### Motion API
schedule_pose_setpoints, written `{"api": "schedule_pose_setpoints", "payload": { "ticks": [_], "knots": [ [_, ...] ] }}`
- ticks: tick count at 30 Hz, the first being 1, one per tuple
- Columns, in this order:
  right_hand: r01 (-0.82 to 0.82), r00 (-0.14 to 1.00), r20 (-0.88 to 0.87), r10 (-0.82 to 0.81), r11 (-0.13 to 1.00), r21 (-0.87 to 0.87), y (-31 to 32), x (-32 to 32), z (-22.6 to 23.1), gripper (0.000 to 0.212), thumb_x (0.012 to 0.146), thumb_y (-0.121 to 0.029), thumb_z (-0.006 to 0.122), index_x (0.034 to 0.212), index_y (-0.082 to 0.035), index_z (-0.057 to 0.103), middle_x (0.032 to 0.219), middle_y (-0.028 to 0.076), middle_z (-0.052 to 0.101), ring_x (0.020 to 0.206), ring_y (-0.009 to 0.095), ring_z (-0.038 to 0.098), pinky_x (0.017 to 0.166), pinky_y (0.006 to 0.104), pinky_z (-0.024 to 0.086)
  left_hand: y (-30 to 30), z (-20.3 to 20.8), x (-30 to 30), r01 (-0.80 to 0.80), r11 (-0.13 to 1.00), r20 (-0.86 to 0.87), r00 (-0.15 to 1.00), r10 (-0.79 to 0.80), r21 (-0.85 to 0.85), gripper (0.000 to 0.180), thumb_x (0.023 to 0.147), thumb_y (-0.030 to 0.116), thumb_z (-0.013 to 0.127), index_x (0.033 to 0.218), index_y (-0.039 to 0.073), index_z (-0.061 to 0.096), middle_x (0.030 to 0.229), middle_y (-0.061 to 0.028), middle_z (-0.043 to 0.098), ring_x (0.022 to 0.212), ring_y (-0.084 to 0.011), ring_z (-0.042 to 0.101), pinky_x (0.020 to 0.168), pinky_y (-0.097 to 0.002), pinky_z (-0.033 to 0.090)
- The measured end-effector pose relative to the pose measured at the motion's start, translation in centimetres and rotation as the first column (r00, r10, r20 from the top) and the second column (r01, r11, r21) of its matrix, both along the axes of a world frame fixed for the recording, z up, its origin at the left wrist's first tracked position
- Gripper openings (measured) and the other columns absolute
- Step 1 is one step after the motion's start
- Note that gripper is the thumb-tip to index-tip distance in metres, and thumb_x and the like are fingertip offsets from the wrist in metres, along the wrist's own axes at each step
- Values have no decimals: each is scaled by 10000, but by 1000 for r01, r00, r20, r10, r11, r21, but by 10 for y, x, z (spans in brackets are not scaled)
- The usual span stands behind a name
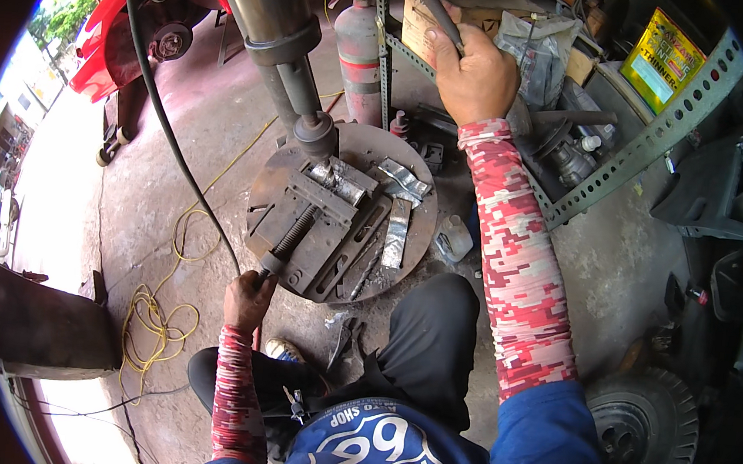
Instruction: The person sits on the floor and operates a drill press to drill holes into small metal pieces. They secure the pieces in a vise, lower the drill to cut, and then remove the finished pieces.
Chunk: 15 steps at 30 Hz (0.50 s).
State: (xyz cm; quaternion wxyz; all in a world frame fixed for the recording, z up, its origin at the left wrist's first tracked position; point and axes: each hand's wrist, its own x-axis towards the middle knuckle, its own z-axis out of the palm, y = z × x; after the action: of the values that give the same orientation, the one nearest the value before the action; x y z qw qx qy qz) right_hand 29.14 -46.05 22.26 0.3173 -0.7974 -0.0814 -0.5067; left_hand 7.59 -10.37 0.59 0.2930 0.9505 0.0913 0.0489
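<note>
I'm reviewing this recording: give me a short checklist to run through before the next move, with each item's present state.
1. Right hand gripping the dark lever: ok, closed around it.
2. Left hand away from the chuck: ok, it is at the near screw end of the vise.
3. Metal piece below the chuck clamped tightly: cannot tell; tightness does not show.
4. Round table free of loose pieces: not ok, metal strips lie beside the vise.
5. Black cable clear of the left hand: cannot tell; it runs down to it, contact unclear.
6. Chuck stopped: cannot tell from one still.
</note>
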Motion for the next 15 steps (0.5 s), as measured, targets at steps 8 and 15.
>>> {"api": "schedule_pose_setpoints", "payload": {
  "ticks": [8, 15],
  "knots": [
    [-6, 1000, 6, 6, 1000, 8, 1, -1, -1, 299, 864, -392, 742, 927, -100, 754, 679, 153, 681, 638, 371, 679, 593, 431, 532, -3, 5, 0, -11, 1000, -7, 1000, 11, 12, 434, 882, 364, 708, 736, -34, 615, 591, -221, 524, 500, -263, 512, 525, -434, 413],
    [1, 1000, 12, -1, 1000, 2, 1, -2, 0, 311, 861, -398, 744, 925, -94, 747, 689, 173, 675, 655, 398, 671, 598, 447, 529, -3, 3, 1, -14, 1000, 3, 1000, 14, 5, 442, 882, 368, 707, 724, -31, 601, 582, -209, 518, 496, -246, 501, 521, -429, 411]
  ]
}}
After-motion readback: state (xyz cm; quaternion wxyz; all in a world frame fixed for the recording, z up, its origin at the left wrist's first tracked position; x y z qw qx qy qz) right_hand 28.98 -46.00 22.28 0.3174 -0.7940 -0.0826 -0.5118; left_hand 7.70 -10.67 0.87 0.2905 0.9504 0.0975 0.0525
